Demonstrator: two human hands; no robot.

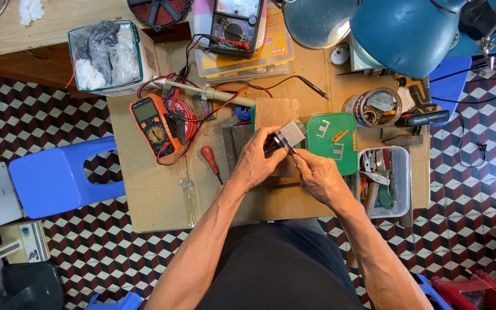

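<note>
Both hands meet over the middle of the cardboard-covered table. The left hand is clamped around a small metal block, a grey stack of thin plates on a dark core, held just above the board. The block juts up and to the right from that fist, its long axis slanting toward the far right. The right hand comes in from the near right, fingertips pinched together at the block's near edge; whether they hold a plate there cannot be told. Just right lies a green lid with loose pale plates; left, an orange meter and a red-handled screwdriver. A checkered tile floor surrounds the table
</note>
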